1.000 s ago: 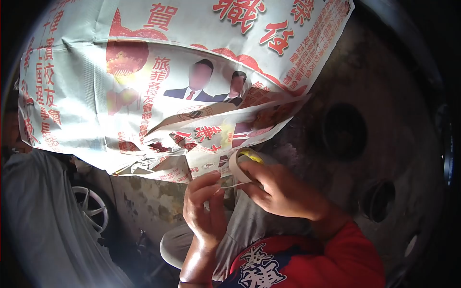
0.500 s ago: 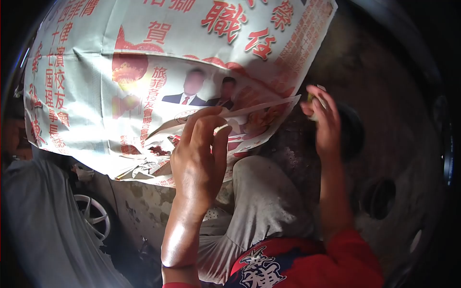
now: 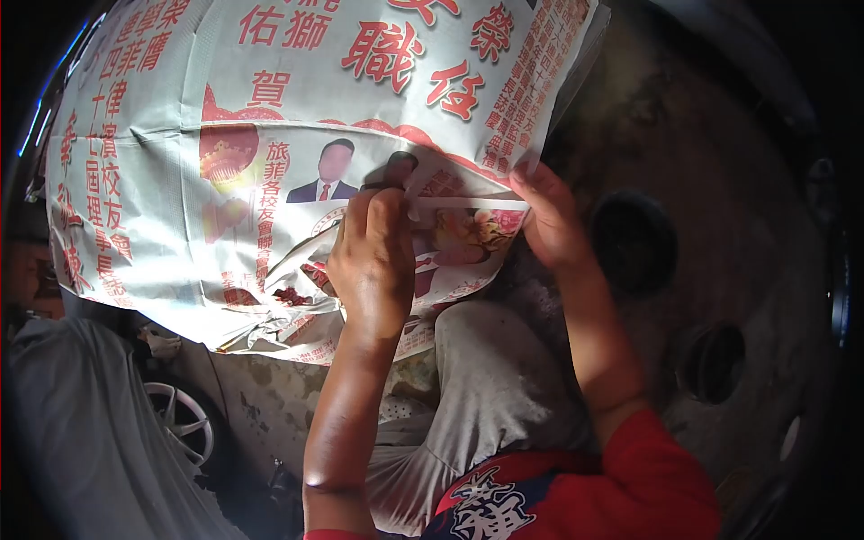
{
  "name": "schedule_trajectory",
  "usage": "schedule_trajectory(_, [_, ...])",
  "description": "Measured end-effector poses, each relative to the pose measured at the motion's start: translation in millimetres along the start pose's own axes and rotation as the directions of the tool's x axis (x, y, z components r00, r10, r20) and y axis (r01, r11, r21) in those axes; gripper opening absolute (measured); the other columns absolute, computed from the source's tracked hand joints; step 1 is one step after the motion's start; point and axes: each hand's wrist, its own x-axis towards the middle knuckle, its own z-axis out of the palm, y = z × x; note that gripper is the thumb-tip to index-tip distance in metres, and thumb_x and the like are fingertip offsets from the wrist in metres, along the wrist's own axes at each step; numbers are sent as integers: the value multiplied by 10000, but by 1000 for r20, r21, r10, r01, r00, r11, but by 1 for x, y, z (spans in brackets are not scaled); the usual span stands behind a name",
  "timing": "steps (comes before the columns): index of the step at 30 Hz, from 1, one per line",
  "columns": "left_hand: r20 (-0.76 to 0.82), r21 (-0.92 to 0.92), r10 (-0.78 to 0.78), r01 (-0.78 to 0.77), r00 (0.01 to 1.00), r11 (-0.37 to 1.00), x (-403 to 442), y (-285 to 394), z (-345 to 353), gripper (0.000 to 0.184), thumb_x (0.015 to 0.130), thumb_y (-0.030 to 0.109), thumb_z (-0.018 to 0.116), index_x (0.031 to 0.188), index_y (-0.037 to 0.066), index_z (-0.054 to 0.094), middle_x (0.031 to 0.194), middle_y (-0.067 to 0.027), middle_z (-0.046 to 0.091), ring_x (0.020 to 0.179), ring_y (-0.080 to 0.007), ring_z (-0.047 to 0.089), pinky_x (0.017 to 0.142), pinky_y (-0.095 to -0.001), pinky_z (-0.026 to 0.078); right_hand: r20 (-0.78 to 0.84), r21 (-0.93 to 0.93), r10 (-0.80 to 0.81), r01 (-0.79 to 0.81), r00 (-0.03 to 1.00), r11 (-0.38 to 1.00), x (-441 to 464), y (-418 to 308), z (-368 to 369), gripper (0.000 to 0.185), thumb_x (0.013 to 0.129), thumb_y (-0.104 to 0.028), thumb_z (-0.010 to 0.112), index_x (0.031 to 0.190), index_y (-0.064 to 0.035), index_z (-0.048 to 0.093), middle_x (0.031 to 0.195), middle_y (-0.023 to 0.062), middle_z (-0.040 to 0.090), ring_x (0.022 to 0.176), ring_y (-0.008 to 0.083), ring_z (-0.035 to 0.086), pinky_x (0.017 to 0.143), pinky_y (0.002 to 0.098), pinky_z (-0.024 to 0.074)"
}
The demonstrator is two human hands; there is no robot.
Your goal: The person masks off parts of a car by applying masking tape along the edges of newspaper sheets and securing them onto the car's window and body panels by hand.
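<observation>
A large sheet of newspaper with red Chinese print and photos spreads over something rounded, its lower edge creased and crumpled. A narrow white strip, which looks like tape, runs level across the photo area. My left hand is closed at its left end, fingertips pinched against the paper. At the right edge of the newspaper, my right hand has its thumb and fingers closed on the strip's other end. Whether anything else is inside that palm is hidden.
My knee in grey trousers rises below the newspaper. Another grey-trousered leg is at the left, beside a spoked wheel. Dark round objects stand on the stained floor at the right.
My right hand has come left to the strip's end at the paper's edge; earlier it was apart, holding something small and yellowish. The strip has gone from slanted to level, nearer the paper.
</observation>
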Motion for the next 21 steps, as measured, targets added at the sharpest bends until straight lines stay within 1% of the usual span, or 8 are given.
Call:
schedule_trajectory(2, [-31, -17, 18, -18, 999, 1000, 0, -3, 6, 260, 921, 36, 723, 1149, 129, 639, 986, -92, 682, 814, -328, 689, 669, -438, 555, -9, -7, -13, 13, 1000, 1000, 0, 2, -4, 249, 1028, -156, 641, 1232, -13, 645, 1224, 80, 698, 1154, 153, 639, 1042, 349, 461])
schedule_trajectory(5, [-105, 21, 57, -55, 993, 998, -5, -9, 14, 349, 917, 19, 726, 1230, 139, 628, 1019, -124, 677, 870, -341, 693, 698, -431, 568, -22, -11, -7, 6, 1000, 1000, -2, 6, -9, 244, 1037, -162, 626, 1222, -3, 639, 1216, 86, 693, 1149, 155, 638, 1036, 354, 463])
schedule_trajectory(8, [-142, 1, 29, -29, 989, 1000, -4, -4, 15, 426, 906, 39, 752, 1292, 140, 603, 1044, -145, 664, 922, -344, 688, 720, -429, 573, -32, -9, -4, 4, 999, 1000, -5, -1, 3, 255, 1049, -166, 606, 1234, 7, 628, 1220, 90, 688, 1150, 154, 634, 1026, 355, 464])
schedule_trajectory(11, [-187, 68, 0, 12, 982, 998, 0, -2, 14, 438, 890, 78, 790, 1275, 128, 588, 1059, -151, 652, 956, -339, 678, 731, -435, 572, -48, -39, -10, 8, 999, 999, -5, 0, 3, 263, 1056, -177, 597, 1236, 15, 619, 1227, 88, 682, 1150, 147, 628, 1015, 354, 467])
schedule_trajectory(14, [-301, 15, 25, -21, 953, 1000, 8, -4, 16, 313, 907, 105, 771, 1177, 156, 622, 973, -78, 655, 753, -294, 688, 604, -413, 573, -43, -66, -45, 42, 998, 997, -6, -1, 4, 263, 1056, -177, 598, 1230, 18, 617, 1225, 88, 680, 1150, 147, 627, 1015, 354, 466])
schedule_trajectory(17, [-155, 27, -110, 115, 982, 993, 13, 0, 8, 258, 911, 143, 779, 1123, 157, 631, 937, -62, 651, 701, -283, 686, 584, -413, 565, -36, -67, -29, 26, 999, 997, -6, 2, 0, 284, 1056, -181, 597, 1251, 26, 610, 1230, 88, 677, 1157, 151, 623, 1024, 358, 463])
schedule_trajectory(20, [-151, 18, -141, 145, 978, 989, 12, -1, 14, 211, 921, 159, 769, 1094, 165, 649, 912, -51, 648, 677, -282, 692, 578, -410, 561, -32, -82, -35, 33, 999, 996, -6, -1, 4, 324, 1058, -192, 594, 1288, 36, 596, 1252, 94, 672, 1171, 160, 622, 1035, 366, 461])
schedule_trajectory(21, [-148, 18, -108, 111, 983, 994, 13, -2, 14, 209, 925, 150, 762, 1105, 166, 656, 913, -50, 648, 685, -278, 695, 582, -406, 562, -17, -69, -24, 23, 1000, 997, -6, -2, 3, 304, 1059, -163, 583, 1292, 31, 592, 1277, 104, 667, 1196, 176, 619, 1054, 376, 456])
